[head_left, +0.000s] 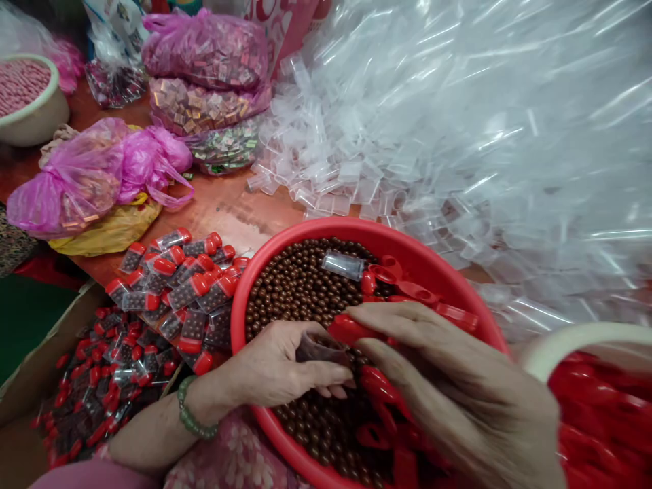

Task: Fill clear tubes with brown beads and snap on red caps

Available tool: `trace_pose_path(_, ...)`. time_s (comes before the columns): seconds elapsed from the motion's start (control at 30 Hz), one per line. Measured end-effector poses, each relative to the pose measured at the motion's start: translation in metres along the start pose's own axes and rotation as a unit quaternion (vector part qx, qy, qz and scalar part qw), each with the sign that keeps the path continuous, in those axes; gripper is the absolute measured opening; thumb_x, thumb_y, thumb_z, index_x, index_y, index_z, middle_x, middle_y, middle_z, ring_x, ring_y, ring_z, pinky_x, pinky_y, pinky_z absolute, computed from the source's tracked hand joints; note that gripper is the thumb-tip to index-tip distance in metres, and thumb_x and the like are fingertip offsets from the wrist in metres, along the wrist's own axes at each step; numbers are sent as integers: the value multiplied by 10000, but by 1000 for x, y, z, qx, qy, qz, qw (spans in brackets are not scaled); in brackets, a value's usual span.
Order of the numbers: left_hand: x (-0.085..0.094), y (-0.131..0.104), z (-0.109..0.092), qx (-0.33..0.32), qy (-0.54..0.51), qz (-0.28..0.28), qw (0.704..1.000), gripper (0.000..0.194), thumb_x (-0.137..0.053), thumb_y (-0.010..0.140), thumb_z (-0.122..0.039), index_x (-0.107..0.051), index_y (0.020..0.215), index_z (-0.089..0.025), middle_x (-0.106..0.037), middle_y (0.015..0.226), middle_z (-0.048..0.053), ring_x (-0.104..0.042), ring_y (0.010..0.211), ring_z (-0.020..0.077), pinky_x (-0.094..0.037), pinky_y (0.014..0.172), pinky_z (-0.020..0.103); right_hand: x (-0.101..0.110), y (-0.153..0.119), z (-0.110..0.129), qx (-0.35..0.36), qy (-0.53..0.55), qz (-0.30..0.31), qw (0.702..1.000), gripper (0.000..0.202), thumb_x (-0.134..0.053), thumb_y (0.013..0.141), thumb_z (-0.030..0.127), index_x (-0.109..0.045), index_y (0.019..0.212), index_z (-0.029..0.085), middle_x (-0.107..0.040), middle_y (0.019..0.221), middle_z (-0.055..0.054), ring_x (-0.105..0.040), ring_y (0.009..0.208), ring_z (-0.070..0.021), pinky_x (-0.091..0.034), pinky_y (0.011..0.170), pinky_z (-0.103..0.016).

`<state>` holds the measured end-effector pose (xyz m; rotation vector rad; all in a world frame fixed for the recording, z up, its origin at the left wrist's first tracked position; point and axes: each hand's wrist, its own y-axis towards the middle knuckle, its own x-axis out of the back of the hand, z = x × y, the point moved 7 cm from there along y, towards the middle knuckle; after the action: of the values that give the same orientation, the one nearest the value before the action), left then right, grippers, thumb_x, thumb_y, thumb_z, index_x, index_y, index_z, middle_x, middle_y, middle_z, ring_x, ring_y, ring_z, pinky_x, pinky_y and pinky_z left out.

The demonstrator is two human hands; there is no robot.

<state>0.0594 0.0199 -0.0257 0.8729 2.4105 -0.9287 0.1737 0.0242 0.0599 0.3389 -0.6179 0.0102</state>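
My left hand (278, 370), with a green bead bracelet at the wrist, is closed around a small clear plastic container (318, 348) that looks dark inside. At the container's mouth is a red plastic cap (351, 329), pinched by the fingers of my right hand (458, 380); whether it is seated cannot be seen. Both hands are over a red basin (238, 305) of small brown balls (290, 278). On the balls rests another clear container (343, 265). Loose red caps (415, 291) lie along the basin's right side, partly hidden by my right hand.
Filled red-capped containers (188, 292) are heaped left of the basin, with more in a cardboard box (30, 380) below. A large heap of clear containers (367, 170) spreads behind. A pale tub (575, 339) holds red pieces at right. Pink bags (208, 54) stand at back left.
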Motion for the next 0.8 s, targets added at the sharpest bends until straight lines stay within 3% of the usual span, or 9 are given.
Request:
trace_pose_path(0.17, -3, 0, -1, -18, 7, 34, 999, 408, -820, 675, -488, -646, 744, -125, -602, 634, -26, -562, 590, 78, -467, 614, 207, -23, -2, 3, -11, 54, 25, 998, 204, -633, 883, 147, -700, 1024, 279, -741, 914, -5, -709, 795, -152, -596, 698, -248)
trace_pose_path(0.3, -2, 0, -2, -19, 29, 33, 999, 458, -806, 668, -547, -611, 685, -133, -575, 575, -36, -532, 528, 69, -440, 549, 196, -26, -10, -2, -33, 57, 5, 998, 187, -636, 879, 127, -686, 981, 275, -734, 916, 1, -703, 795, -147, -591, 688, -247)
trace_pose_path(0.4, -3, 0, -1, -10, 6, 57, 998, 521, -811, 618, -607, -591, 652, -137, -554, 545, -52, -500, 481, 56, -414, 504, 187, -24, -16, 0, -2, 24, -8, 1000, 242, -616, 895, 117, -660, 1061, 289, -727, 961, -13, -711, 849, -162, -595, 720, -267)
trace_pose_path(0.47, -3, -1, 1, -5, -24, 67, 997, 545, -798, 614, -639, -595, 642, -134, -559, 550, -50, -501, 487, 53, -420, 516, 187, -27, -18, 5, 48, -23, 27, 998, 331, -627, 915, 246, -587, 1240, 293, -720, 1036, -57, -716, 914, -211, -606, 746, -325)
trace_pose_path(0.53, -2, -1, 4, 7, -55, 75, 996, 549, -791, 623, -646, -615, 643, -126, -586, 575, -33, -527, 515, 59, -440, 553, 193, -33, -20, 9, 100, -86, 74, 988, 590, -632, 886, 480, -461, 1397, 240, -697, 1100, -132, -700, 982, -288, -607, 769, -412)
trace_pose_path(0.6, -2, -1, 8, 32, -92, 82, 992, 541, -826, 590, -624, -643, 663, -120, -622, 618, -11, -569, 557, 78, -463, 592, 204, -39, -22, 10, 139, -153, 96, 974, 842, -608, 815, 659, -382, 1446, 151, -668, 1119, -201, -672, 1011, -353, -590, 775, -485)
trace_pose_path(0.63, -2, -1, 9, 41, -109, 84, 990, 538, -848, 566, -610, -650, 662, -119, -632, 632, -2, -582, 574, 87, -468, 605, 208, -41, -21, 11, 152, -181, 90, 968, 867, -597, 815, 670, -371, 1443, 117, -659, 1104, -217, -664, 1001, -365, -580, 768, -500)
trace_pose_path(0.73, 0, 2, 10, 43, -139, 74, 987, 571, -847, 534, -645, -642, 619, -119, -619, 611, 2, -566, 564, 92, -461, 614, 216, -44, -19, 14, 169, -228, 54, 957, 705, -600, 877, 484, -377, 1410, 82, -650, 1040, -204, -656, 921, -334, -553, 733, -472)
trace_pose_path(0.8, 1, 4, 9, 40, -145, 72, 986, 679, -665, 647, -795, -639, 603, -117, -620, 591, 27, -568, 561, 112, -464, 621, 238, -46, -17, 16, 172, -224, 37, 959, 628, -621, 861, 359, -395, 1384, 97, -648, 1015, -175, -650, 884, -301, -539, 725, -437)
